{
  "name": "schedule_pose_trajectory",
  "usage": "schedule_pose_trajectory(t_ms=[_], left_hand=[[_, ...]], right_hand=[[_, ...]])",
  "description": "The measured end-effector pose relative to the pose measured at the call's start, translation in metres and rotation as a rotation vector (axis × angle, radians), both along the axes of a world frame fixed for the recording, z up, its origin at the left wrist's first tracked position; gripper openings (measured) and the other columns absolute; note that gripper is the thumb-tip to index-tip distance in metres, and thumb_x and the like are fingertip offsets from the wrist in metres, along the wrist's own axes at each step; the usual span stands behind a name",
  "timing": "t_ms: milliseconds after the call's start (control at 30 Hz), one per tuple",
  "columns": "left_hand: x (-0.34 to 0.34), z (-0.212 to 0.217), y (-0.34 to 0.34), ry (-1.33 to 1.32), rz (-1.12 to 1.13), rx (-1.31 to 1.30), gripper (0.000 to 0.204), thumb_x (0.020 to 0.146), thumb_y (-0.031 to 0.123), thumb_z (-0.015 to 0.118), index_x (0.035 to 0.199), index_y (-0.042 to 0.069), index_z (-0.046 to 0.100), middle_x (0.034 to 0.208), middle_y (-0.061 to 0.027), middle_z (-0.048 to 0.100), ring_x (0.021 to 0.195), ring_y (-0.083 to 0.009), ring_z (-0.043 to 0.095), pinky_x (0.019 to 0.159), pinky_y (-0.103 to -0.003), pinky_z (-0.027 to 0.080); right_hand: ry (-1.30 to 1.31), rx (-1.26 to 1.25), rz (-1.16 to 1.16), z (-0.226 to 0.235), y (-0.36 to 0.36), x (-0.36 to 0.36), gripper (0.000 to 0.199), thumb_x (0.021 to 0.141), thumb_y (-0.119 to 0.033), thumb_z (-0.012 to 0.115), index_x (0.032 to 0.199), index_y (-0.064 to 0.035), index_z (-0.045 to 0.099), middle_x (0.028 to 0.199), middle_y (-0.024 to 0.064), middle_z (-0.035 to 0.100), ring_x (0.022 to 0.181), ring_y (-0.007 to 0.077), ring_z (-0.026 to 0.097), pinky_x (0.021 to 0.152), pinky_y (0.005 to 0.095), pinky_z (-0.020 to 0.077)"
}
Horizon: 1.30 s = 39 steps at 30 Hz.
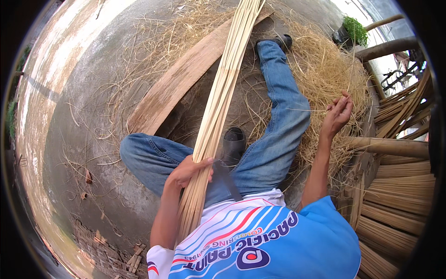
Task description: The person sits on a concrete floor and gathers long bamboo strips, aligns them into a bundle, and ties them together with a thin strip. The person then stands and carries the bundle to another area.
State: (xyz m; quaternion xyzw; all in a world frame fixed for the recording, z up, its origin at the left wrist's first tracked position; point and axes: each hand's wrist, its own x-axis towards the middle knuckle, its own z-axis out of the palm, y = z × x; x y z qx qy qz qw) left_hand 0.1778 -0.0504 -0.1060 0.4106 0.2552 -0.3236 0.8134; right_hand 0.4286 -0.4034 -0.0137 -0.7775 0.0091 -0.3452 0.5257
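A long bundle of pale bamboo strips (pixel 222 88) runs from the lap up past the top edge. My left hand (pixel 188 171) is closed round its lower part, thumb across the top. Beside that hand a dark, flat, blade-like thing (pixel 226 180) lies over the lap, too blurred to name surely. My right hand (pixel 339 114) is raised out to the right over the shavings, with its fingers curled in. A thin bamboo strand (pixel 306 110) stretches leftward from its fingertips across my right knee.
A curved wooden plank (pixel 181 76) lies behind the bundle. Heaped bamboo shavings (pixel 325 60) cover the ground at right, near a bamboo pole (pixel 390 146) and stacked strips (pixel 395 200). A potted plant (pixel 353 31) stands at the far right; woven matting (pixel 102 251) lies at lower left.
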Motion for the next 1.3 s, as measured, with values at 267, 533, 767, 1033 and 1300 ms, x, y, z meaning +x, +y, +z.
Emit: schedule_pose_trajectory(t_ms=[267,533,767,1033,1300], left_hand=[[0.006,0.000,-0.005,-0.045,-0.043,0.059,0.045,0.096,0.028,0.070,0.125,-0.004,0.056,0.078,-0.0112,0.065,0.066,-0.0201,0.067,0.062,-0.036,0.059],[0.002,-0.006,-0.006,-0.047,-0.012,-0.004,0.043,0.099,0.026,0.067,0.127,-0.004,0.054,0.078,-0.0128,0.065,0.068,-0.0221,0.068,0.065,-0.038,0.059],[0.002,-0.004,-0.005,-0.076,-0.037,0.020,0.048,0.099,0.030,0.066,0.130,-0.004,0.052,0.079,-0.0120,0.065,0.067,-0.0209,0.067,0.067,-0.038,0.059],[0.002,-0.007,-0.003,-0.069,-0.031,0.032,0.045,0.099,0.027,0.066,0.129,-0.005,0.054,0.078,-0.0118,0.065,0.068,-0.0211,0.067,0.067,-0.038,0.059],[0.004,-0.003,-0.004,-0.054,-0.033,0.027,0.045,0.097,0.027,0.069,0.127,-0.003,0.054,0.079,-0.0119,0.065,0.068,-0.0209,0.068,0.066,-0.038,0.059]], right_hand=[[0.745,-0.538,0.430,-0.138,0.100,0.003,0.027,0.098,-0.017,0.054,0.115,0.0045,0.054,0.093,0.0239,0.070,0.089,0.0421,0.071,0.080,0.0547,0.0549],[1.251,-0.786,0.471,-0.230,0.107,-0.006,0.043,0.090,-0.035,0.070,0.115,-0.0003,0.071,0.119,0.0238,0.069,0.116,0.0425,0.064,0.096,0.0539,0.0496],[0.762,-0.056,0.420,-0.153,0.109,0.035,0.032,0.099,-0.030,0.060,0.096,-0.0021,0.075,0.082,0.0075,0.078,0.081,0.0172,0.072,0.077,0.0352,0.0541],[0.384,0.371,0.749,0.068,0.053,0.106,0.040,0.103,-0.040,0.058,0.099,-0.0037,0.075,0.076,0.0031,0.071,0.052,0.0034,0.039,0.052,0.0213,0.0357],[0.379,-0.635,0.173,0.133,0.008,0.150,0.039,0.107,-0.038,0.052,0.099,-0.0069,0.073,0.065,-0.0012,0.060,0.060,0.0068,0.055,0.057,0.0226,0.0438]])
